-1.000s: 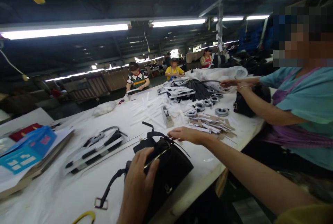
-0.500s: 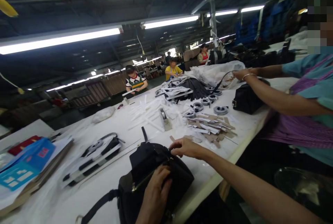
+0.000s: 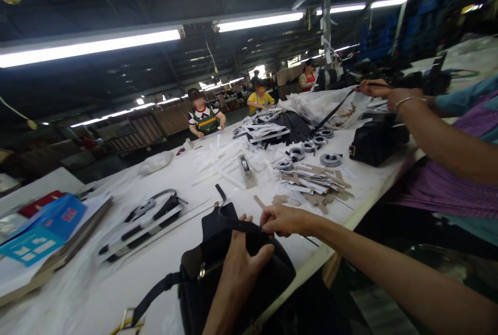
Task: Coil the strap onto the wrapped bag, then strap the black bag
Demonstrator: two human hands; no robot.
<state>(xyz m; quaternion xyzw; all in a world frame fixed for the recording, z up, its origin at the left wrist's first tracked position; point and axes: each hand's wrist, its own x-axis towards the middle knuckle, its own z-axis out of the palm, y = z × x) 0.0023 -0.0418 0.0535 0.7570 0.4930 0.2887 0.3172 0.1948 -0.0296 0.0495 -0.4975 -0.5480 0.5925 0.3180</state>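
Note:
A black bag (image 3: 194, 293) with a gold zipper pull lies at the table's near edge, its strap with a gold buckle (image 3: 128, 319) trailing left. My left hand (image 3: 249, 262) rests on the bag's top, thumb spread from the fingers, fingertips by a thin black strap (image 3: 233, 223). That strap arches over the bag's back. The fingers of my right hand (image 3: 278, 220) are pinched on the strap's end at the bag's right side.
Paper and card strips (image 3: 315, 182), tape rolls (image 3: 330, 159) and a tape dispenser (image 3: 246, 169) lie beyond the bag. At right a co-worker's hands (image 3: 389, 94) hold a strap above another black bag (image 3: 373, 143). A blue box (image 3: 42, 231) is at left.
The thin black strap now arches up over the bag. My left hand has opened and moved up, and my right fingers have closed at the strap's end. The co-worker's hands moved right, drawing their strap.

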